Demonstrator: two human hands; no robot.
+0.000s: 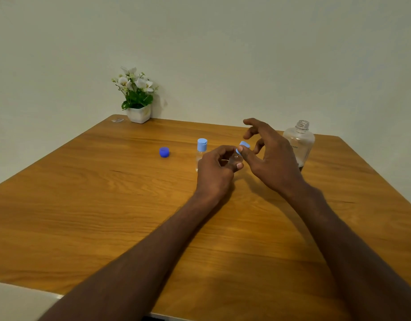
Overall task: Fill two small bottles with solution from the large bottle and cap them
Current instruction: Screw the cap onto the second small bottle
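Observation:
My left hand (215,169) grips a small clear bottle (235,159), held tilted above the wooden table (107,193). A light blue cap (244,145) sits on that bottle's neck, pinched by the thumb and a finger of my right hand (270,158); the other fingers are spread. A second small clear bottle (201,154) with a light blue cap (202,144) stands upright just left of my left hand. The large clear bottle (299,142) stands uncapped behind my right hand, partly hidden by it. A dark blue cap (164,151) lies on the table further left.
A white pot of white flowers (138,96) stands at the table's far left corner against the wall. A small clear scrap (117,120) lies beside it. A pale surface (19,302) shows at the bottom left below the table's near edge.

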